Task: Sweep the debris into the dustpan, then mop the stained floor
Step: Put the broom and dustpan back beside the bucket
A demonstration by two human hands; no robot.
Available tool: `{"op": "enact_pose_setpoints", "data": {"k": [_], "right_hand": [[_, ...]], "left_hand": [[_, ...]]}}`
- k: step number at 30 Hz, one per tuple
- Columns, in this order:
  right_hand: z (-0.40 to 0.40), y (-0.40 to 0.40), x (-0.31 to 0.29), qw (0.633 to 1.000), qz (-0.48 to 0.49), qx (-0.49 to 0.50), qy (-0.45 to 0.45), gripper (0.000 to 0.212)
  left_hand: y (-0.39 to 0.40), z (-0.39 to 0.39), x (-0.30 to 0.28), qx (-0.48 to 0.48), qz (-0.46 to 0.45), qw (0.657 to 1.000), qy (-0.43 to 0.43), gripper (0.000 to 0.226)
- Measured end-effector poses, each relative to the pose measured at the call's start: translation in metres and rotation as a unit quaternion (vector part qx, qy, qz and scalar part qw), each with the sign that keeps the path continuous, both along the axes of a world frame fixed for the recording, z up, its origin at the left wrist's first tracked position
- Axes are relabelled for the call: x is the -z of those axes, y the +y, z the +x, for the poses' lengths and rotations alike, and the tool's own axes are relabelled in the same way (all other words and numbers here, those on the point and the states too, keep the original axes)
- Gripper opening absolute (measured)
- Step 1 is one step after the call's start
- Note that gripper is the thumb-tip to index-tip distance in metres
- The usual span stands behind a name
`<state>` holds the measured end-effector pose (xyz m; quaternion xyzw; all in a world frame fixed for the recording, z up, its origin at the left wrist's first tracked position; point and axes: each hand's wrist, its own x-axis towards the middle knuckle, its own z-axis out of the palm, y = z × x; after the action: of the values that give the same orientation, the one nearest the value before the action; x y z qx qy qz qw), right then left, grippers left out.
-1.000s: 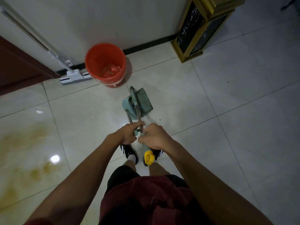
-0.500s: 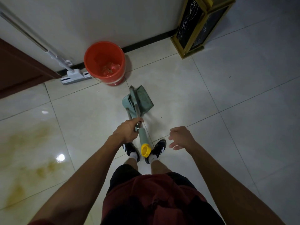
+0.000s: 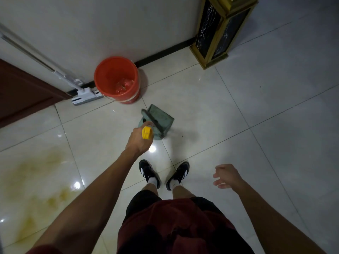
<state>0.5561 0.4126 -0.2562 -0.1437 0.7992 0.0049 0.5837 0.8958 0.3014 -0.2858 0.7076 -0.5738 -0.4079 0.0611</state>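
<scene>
1. Gripping the broom/dustpan handles near the yellow end cap (image 3: pixel 147 132), the left hand (image 3: pixel 139 141) has its fingers curled round them; how many handles sit inside that grip, cannot tell, as cap and knuckles hide it.
2. Right hand (image 3: pixel 226 176) holds nothing: fingers loosely spread, off to the right, well apart from the tools, hanging over bare tile.
3. Dustpan (image 3: pixel 162 118), green, sits on the floor (image 3: pixel 238 134) just ahead of the left hand, mouth toward the right. Dark broom head (image 3: pixel 153 119) lies across its left part; blurred, so contact detail is unclear.
4. One small dark speck (image 3: pixel 182 136) on the tile just right of the dustpan.
5. Stain (image 3: pixel 36 184): yellowish-brown patch on the glossy tiles at lower left, well apart from the dustpan, beside the left forearm.
6. Mop (image 3: pixel 85 97): white flat head on the floor at the wall base, pole leaning up-left along the wall, head end just beside the bucket.
7. Orange bucket (image 3: pixel 117 79) stands upright against the wall, behind-left of the dustpan; something reddish lies in its bottom.
8. Gold-framed dark-panelled stand (image 3: pixel 218 32) on the floor at upper right, by the wall.
9. Black shoes (image 3: pixel 149 171) with white socks stand behind the dustpan, between the two arms.
</scene>
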Motion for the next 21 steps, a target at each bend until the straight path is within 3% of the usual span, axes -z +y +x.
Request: {"op": "enact_pose_setpoints", "data": {"k": [2, 5, 11, 13, 21], "right_hand": [[-0.011, -0.003, 0.004, 1.000, -0.011, 0.000, 0.002, 0.015], [-0.024, -0.015, 0.006, 0.999, -0.030, -0.014, 0.025, 0.017], [-0.043, -0.061, 0.004, 0.979, -0.085, -0.164, 0.087, 0.027], [-0.044, -0.082, 0.001, 0.968, -0.104, -0.205, 0.096, 0.034], [-0.044, -0.185, 0.013, 0.951, -0.123, -0.268, 0.094, 0.028]], "left_hand": [[-0.009, -0.006, 0.004, -0.027, 0.002, 1.000, -0.005, 0.025], [-0.026, -0.018, 0.000, -0.038, -0.007, 0.999, -0.004, 0.039], [-0.059, -0.053, -0.048, -0.050, -0.035, 0.998, 0.035, 0.014], [-0.074, -0.059, -0.050, -0.071, -0.041, 0.995, 0.052, 0.014], [-0.168, -0.066, -0.042, -0.064, -0.056, 0.992, 0.093, 0.013]]}}
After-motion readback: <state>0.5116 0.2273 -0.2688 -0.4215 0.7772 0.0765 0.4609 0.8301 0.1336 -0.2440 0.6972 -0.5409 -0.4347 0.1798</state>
